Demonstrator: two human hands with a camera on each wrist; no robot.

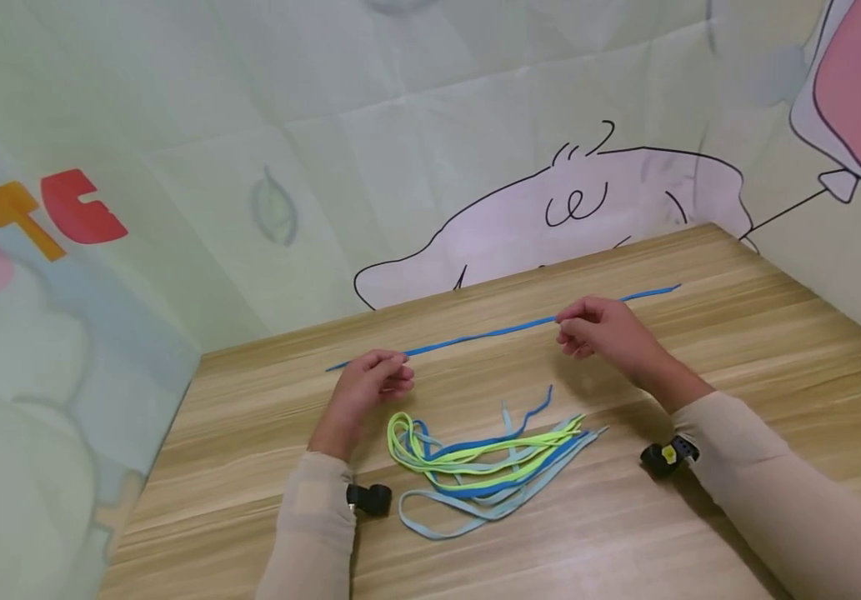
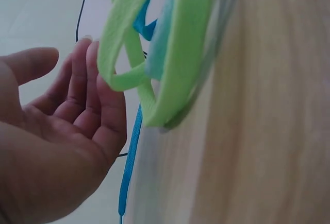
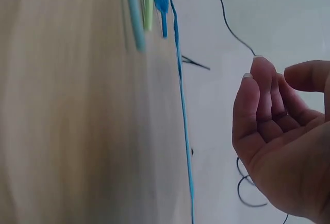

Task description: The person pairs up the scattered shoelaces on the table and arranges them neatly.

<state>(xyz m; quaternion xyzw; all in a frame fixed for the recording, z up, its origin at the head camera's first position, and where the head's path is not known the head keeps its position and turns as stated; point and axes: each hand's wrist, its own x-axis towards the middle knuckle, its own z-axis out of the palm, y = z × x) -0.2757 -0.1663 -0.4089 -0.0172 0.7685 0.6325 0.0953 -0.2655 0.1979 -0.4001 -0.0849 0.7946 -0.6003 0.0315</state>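
Observation:
One blue shoelace (image 1: 483, 335) lies stretched nearly straight across the back of the table. My left hand (image 1: 370, 383) is over its left part, and my right hand (image 1: 610, 337) overlaps it toward the right end. Both wrist views show each thumb apart from loosely bent fingers, with no lace between them. Nearer to me lies a bundle of laces: bright green laces (image 2: 191, 54), pale blue laces (image 1: 436, 536) and a darker blue lace (image 1: 538, 408) with one end curving upward. The bundle's loops point left and its tips right.
The wood-grain table (image 1: 250, 467) meets a printed cloth backdrop (image 1: 340, 183) at its back and sides. Black wrist devices (image 1: 373, 500) sit on both sleeves, the left one close to the bundle's loops.

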